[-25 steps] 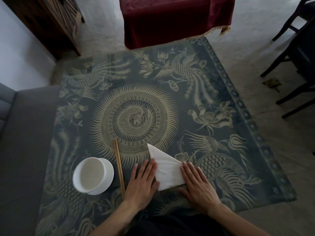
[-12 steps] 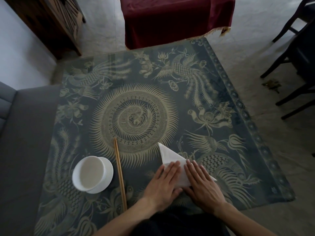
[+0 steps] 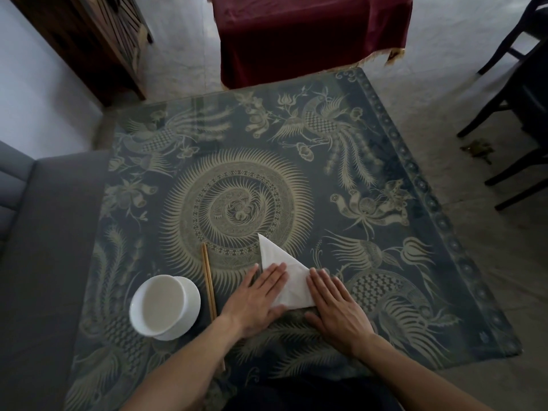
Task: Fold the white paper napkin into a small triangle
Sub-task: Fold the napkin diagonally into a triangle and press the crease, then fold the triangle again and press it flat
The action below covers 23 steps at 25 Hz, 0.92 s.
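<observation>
The white paper napkin (image 3: 289, 274) lies folded as a triangle on the patterned table, its point aimed away from me. My left hand (image 3: 261, 295) rests flat on the napkin's left edge, fingers together and stretched out. My right hand (image 3: 335, 304) lies flat at the napkin's right corner, palm down, pressing beside and partly on it. Neither hand grips anything. The lower left part of the napkin is hidden under my left fingers.
A pair of wooden chopsticks (image 3: 209, 283) lies just left of my left hand. A white bowl on a saucer (image 3: 164, 307) stands further left. The dark blue patterned table (image 3: 415, 262) ends near my body. Dark chairs (image 3: 516, 93) stand at the right.
My hands have moved apart after coming together over the napkin. The napkin shifted slightly left and shows as a narrower triangle, with both palms flat at its sides.
</observation>
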### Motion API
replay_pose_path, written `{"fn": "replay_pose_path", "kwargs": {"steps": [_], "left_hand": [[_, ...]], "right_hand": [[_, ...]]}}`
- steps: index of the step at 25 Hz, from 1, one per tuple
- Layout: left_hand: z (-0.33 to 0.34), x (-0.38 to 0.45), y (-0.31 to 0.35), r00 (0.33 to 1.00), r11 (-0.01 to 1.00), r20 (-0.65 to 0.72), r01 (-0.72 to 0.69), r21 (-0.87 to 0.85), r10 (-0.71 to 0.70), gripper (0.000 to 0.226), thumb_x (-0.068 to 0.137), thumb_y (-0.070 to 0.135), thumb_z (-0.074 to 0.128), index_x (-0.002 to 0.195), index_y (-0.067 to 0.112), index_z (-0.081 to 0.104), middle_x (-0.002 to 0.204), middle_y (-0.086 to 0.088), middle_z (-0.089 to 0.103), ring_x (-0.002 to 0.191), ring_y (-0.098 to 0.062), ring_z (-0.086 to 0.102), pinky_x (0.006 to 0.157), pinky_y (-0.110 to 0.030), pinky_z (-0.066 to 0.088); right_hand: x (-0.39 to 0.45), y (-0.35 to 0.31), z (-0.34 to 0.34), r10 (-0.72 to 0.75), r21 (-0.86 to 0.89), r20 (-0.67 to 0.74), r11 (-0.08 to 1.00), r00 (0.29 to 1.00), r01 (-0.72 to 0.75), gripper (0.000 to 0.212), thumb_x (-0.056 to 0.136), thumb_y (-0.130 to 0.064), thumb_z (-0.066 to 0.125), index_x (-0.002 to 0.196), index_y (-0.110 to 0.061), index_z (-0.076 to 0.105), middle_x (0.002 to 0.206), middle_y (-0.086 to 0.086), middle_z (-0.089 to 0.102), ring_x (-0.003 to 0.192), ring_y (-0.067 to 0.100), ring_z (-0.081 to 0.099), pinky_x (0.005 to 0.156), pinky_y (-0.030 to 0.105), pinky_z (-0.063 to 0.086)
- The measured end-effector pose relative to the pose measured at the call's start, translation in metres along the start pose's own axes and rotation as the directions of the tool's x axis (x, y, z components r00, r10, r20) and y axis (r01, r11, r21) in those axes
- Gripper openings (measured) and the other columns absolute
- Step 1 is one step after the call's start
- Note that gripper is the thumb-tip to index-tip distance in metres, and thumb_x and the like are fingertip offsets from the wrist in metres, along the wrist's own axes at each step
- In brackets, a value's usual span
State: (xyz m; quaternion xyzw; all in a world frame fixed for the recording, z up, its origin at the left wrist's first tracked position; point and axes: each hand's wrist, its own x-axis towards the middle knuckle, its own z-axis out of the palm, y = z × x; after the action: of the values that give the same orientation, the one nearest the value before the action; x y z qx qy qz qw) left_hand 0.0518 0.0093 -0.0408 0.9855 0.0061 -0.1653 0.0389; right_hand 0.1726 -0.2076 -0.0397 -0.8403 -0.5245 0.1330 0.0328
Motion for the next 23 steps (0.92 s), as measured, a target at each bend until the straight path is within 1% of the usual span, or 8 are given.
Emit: {"fn": "replay_pose_path", "kwargs": {"steps": [2, 4, 7, 11, 13, 17, 20, 23], "left_hand": [[0.003, 0.002, 0.015, 0.996, 0.996, -0.065, 0.051, -0.067, -0.056, 0.071, 0.102, 0.056, 0.018, 0.156, 0.011, 0.005, 0.164, -0.005, -0.006, 0.15, -0.019, -0.009, 0.118, -0.047, -0.003], [0.008, 0.005, 0.036, 0.989, 0.985, -0.094, 0.103, -0.136, -0.116, 0.07, 0.102, 0.051, 0.022, 0.155, 0.007, 0.008, 0.164, -0.008, -0.002, 0.15, -0.021, -0.006, 0.117, -0.045, 0.0], [0.013, 0.007, 0.053, 0.974, 0.967, -0.102, 0.181, -0.177, -0.2, 0.067, 0.102, 0.047, 0.022, 0.155, 0.007, 0.012, 0.163, -0.01, 0.005, 0.15, -0.023, 0.001, 0.116, -0.046, 0.005], [0.017, -0.01, 0.038, 0.966, 0.958, -0.078, 0.23, -0.168, -0.246, 0.067, 0.102, 0.052, 0.016, 0.155, 0.01, 0.014, 0.163, -0.005, 0.005, 0.15, -0.021, 0.002, 0.116, -0.049, 0.004], [0.021, -0.024, 0.027, 0.961, 0.954, -0.078, 0.25, -0.168, -0.266, 0.066, 0.102, 0.05, 0.02, 0.155, 0.01, 0.018, 0.163, -0.006, 0.01, 0.15, -0.022, 0.009, 0.116, -0.051, 0.008], [0.025, -0.038, 0.012, 0.971, 0.968, -0.12, 0.188, -0.167, -0.209, 0.064, 0.104, 0.049, 0.02, 0.153, 0.009, 0.025, 0.162, -0.006, 0.017, 0.149, -0.024, 0.017, 0.113, -0.054, 0.018], [0.007, -0.016, -0.003, 0.946, 0.948, -0.187, 0.218, -0.233, -0.264, 0.064, 0.103, 0.048, 0.023, 0.153, 0.008, 0.025, 0.161, -0.009, 0.022, 0.148, -0.027, 0.018, 0.116, -0.052, 0.017], [-0.027, 0.023, -0.027, 0.928, 0.916, -0.175, 0.268, -0.299, -0.329, 0.061, 0.101, 0.041, 0.039, 0.153, 0.011, 0.027, 0.157, -0.009, 0.03, 0.142, -0.027, 0.029, 0.115, -0.045, 0.025]], "right_hand": [[0.004, -0.004, -0.001, -0.018, 0.01, -0.006, 1.0, 1.0, 0.018, 0.075, 0.099, -0.058, 0.025, 0.152, -0.005, 0.022, 0.16, 0.011, 0.014, 0.147, 0.027, 0.012, 0.115, 0.04, 0.006], [0.006, -0.01, -0.001, -0.025, 0.037, -0.006, 0.999, 1.0, 0.025, 0.073, 0.099, -0.055, 0.025, 0.151, -0.004, 0.027, 0.158, 0.013, 0.019, 0.145, 0.028, 0.019, 0.115, 0.04, 0.009], [0.006, -0.012, 0.003, -0.015, 0.04, -0.013, 0.999, 1.0, 0.016, 0.071, 0.1, -0.054, 0.025, 0.151, -0.004, 0.025, 0.158, 0.012, 0.018, 0.146, 0.028, 0.018, 0.114, 0.04, 0.009], [-0.001, -0.002, 0.003, 0.015, 0.035, -0.014, 0.999, 1.0, -0.014, 0.074, 0.098, -0.057, 0.028, 0.152, -0.006, 0.024, 0.16, 0.01, 0.017, 0.147, 0.027, 0.015, 0.114, 0.041, 0.013], [-0.009, 0.007, 0.004, 0.049, 0.037, -0.013, 0.998, 0.999, -0.049, 0.075, 0.099, -0.059, 0.025, 0.153, -0.007, 0.023, 0.161, 0.008, 0.015, 0.148, 0.026, 0.013, 0.115, 0.043, 0.013], [-0.022, 0.018, 0.006, 0.085, 0.032, -0.006, 0.996, 0.996, -0.085, 0.076, 0.099, -0.06, 0.025, 0.154, -0.008, 0.016, 0.163, 0.007, 0.009, 0.149, 0.024, 0.007, 0.116, 0.045, 0.012], [-0.017, 0.013, 0.003, 0.027, 0.013, -0.007, 1.0, 1.0, -0.027, 0.074, 0.099, -0.057, 0.03, 0.154, -0.008, 0.018, 0.163, 0.009, 0.011, 0.149, 0.023, 0.004, 0.116, 0.046, 0.011], [-0.012, 0.003, 0.004, -0.051, 0.003, 0.023, 0.999, 0.998, 0.051, 0.072, 0.099, -0.056, 0.033, 0.154, -0.01, 0.019, 0.162, 0.009, 0.013, 0.149, 0.024, 0.008, 0.115, 0.044, 0.011]]}}
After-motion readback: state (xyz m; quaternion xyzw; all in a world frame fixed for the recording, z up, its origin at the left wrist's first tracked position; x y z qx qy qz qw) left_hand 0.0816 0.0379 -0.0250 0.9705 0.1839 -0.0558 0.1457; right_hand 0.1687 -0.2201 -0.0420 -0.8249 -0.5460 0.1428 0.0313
